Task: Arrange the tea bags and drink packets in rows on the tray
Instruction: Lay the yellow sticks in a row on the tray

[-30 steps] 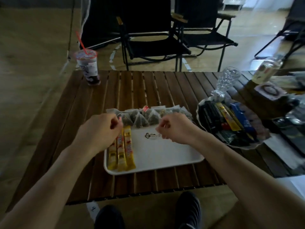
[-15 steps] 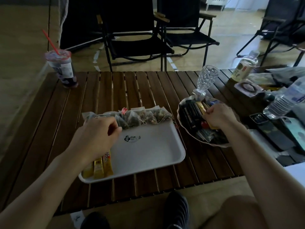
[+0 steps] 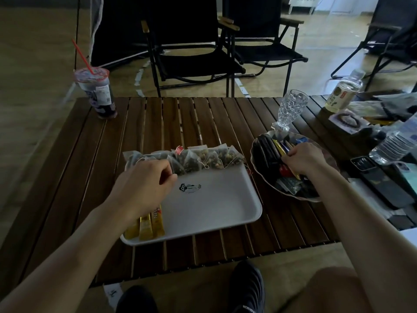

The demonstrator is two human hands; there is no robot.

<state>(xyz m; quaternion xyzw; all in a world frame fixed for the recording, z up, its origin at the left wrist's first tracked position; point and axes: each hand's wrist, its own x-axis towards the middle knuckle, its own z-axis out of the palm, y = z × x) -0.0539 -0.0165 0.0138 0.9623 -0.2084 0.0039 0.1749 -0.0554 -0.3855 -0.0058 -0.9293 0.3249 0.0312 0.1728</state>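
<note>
Fingers [image 3: 287, 155] of your right hand [image 3: 303, 160] curl down among the drink packets [image 3: 267, 152] in the dish [image 3: 266, 182] at 3 o'clock of the tray [image 3: 214, 199]; I cannot tell whether they have closed on a stick. Your left hand [image 3: 144, 188] hovers over the tray's 9 o'clock side, fingers curled, thumb near forefinger, beside the tea bags [image 3: 203, 159] lining the 12 o'clock edge; whether it pinches anything is hidden too. Three yellow sticks [image 3: 151, 224] lie side by side at 7 o'clock. Watch the glass goblet [image 3: 292, 109] just beyond the dish at its 12 o'clock, since a hasty lift could knock it. Dragging one packet out may spill others onto the bench [image 3: 203, 120], and your left wrist could skew the yellow row.
</note>
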